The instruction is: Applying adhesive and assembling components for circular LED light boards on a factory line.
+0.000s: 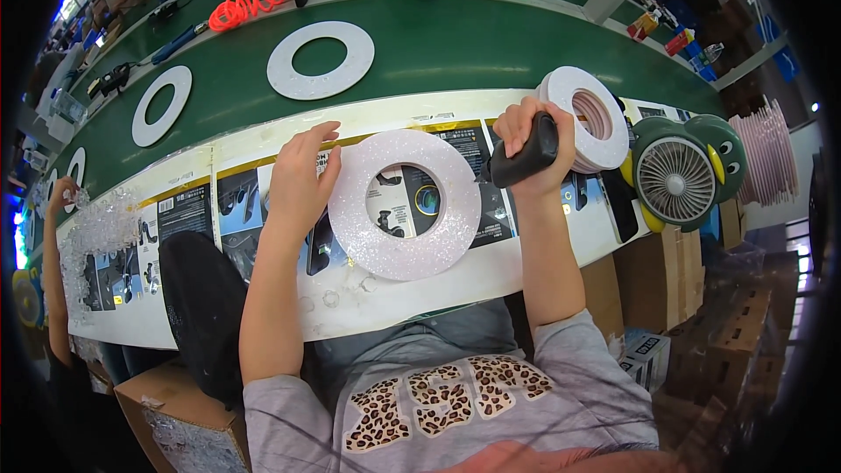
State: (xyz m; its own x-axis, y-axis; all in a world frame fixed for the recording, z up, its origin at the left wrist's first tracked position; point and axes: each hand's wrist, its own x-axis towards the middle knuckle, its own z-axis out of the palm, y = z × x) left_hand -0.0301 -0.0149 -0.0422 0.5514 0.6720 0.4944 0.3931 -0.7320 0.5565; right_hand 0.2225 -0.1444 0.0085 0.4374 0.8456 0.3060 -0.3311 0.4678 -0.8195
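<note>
A flat white glittery ring (403, 256) lies in front of me on the work table (385, 307), with printed sheets visible through its round hole. Beside its left edge, my left hand (302, 166) is open, its fingers stretched out and thumb apart; I cannot tell whether it touches the ring. Above the ring's right side, my right hand (547, 136) grips a black tool with a thick rounded handle (526, 158). The tool's tip points toward the ring's right edge and is hardly visible. Just beyond that hand stands a stack of similar rings (580, 79).
A green belt (228, 92) beyond the table carries loose rings (279, 66). A green animal-shaped fan (674, 180) and a pale pink ring stack (762, 153) stand at right. Clear scraps (96, 219) lie at left, near another person's hand (63, 194). Cardboard boxes (661, 276) stand below.
</note>
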